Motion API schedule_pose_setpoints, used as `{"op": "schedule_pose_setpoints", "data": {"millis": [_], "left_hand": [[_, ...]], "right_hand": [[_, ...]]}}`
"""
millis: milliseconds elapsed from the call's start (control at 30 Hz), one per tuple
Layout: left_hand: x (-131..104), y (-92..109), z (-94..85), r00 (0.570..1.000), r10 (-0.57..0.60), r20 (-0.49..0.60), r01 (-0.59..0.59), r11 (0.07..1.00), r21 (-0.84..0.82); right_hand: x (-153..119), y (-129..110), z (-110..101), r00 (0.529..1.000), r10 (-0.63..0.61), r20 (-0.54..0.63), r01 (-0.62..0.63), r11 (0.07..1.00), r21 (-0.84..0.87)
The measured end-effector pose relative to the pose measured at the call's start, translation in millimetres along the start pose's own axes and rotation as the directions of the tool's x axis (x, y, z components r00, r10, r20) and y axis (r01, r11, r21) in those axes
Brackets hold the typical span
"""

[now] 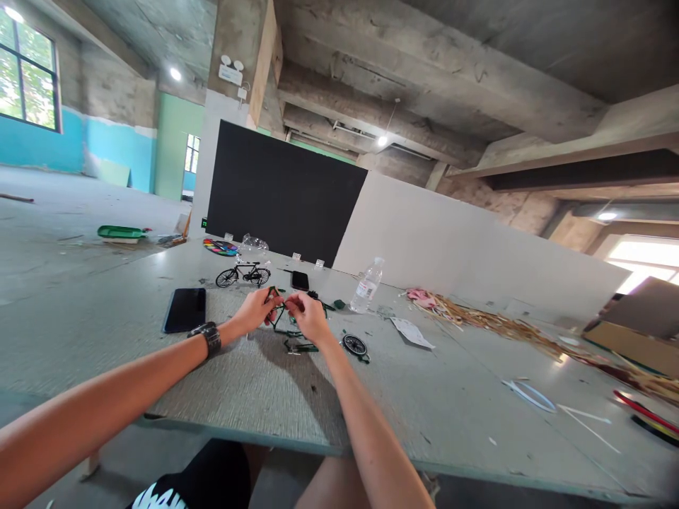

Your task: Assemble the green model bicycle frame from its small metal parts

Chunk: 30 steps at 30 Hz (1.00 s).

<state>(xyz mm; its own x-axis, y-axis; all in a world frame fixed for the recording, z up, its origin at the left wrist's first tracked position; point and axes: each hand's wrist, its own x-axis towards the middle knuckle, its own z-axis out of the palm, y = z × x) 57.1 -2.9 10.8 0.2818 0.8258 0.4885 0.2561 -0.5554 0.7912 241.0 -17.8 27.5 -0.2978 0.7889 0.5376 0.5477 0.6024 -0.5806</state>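
Observation:
Between my hands is a small dark green model bicycle frame (279,326), raised a little off the table. My left hand (257,308) pinches it on the left. The fingers of my right hand (308,315) are closed at its upper right, partly hiding it. Just below lie some small dark green and black parts (301,348). A toy spoked wheel (354,345) lies flat to the right of my right hand. Beyond my left hand stands a black model bicycle (242,274) with both wheels on.
A phone (185,309) lies left of my left forearm, and a small black device (300,281) lies beyond my hands. A plastic bottle (366,288) stands right, near a paper sheet (411,332). Brown strips (488,322) run along the white board's base (450,247).

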Motion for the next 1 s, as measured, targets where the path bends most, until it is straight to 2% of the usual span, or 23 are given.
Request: {"op": "schedule_pose_setpoints", "data": {"millis": [233,367,533,633,733,867,1000], "left_hand": [[-2.7,6.6,-7.4,0.994,0.106,0.014,-0.107,0.989,0.105],[-4.4,6.3,-6.1,0.996,0.085,-0.022,-0.082,0.99,0.113],[-7.5,3.6,-7.5,0.996,0.092,0.006,-0.092,0.993,0.076],[-5.8,-0.5,-6.2,0.998,0.05,-0.045,-0.05,0.999,0.013],[-0.4,-6.8,-1.1,0.996,-0.023,-0.087,0.015,0.995,-0.095],[4.5,-11.9,4.1,0.988,-0.129,-0.087,0.103,0.962,-0.251],[2.9,-9.7,2.8,0.976,-0.204,-0.081,0.161,0.918,-0.363]], "right_hand": [[0.2,2.6,2.5,1.0,0.002,-0.008,-0.002,1.0,-0.002],[-0.2,2.9,5.9,0.999,-0.027,-0.029,0.026,0.999,-0.026],[-2.0,11.5,-1.4,0.995,0.036,-0.096,-0.041,0.998,-0.051],[-4.3,18.9,-9.6,0.994,0.035,-0.103,-0.046,0.992,-0.114],[-6.6,23.6,-9.2,0.998,0.053,-0.026,-0.057,0.984,-0.171],[-7.3,26.1,1.7,0.991,0.1,0.092,-0.075,0.967,-0.242],[-6.1,31.3,1.0,0.986,0.127,0.109,-0.085,0.943,-0.322]]}}
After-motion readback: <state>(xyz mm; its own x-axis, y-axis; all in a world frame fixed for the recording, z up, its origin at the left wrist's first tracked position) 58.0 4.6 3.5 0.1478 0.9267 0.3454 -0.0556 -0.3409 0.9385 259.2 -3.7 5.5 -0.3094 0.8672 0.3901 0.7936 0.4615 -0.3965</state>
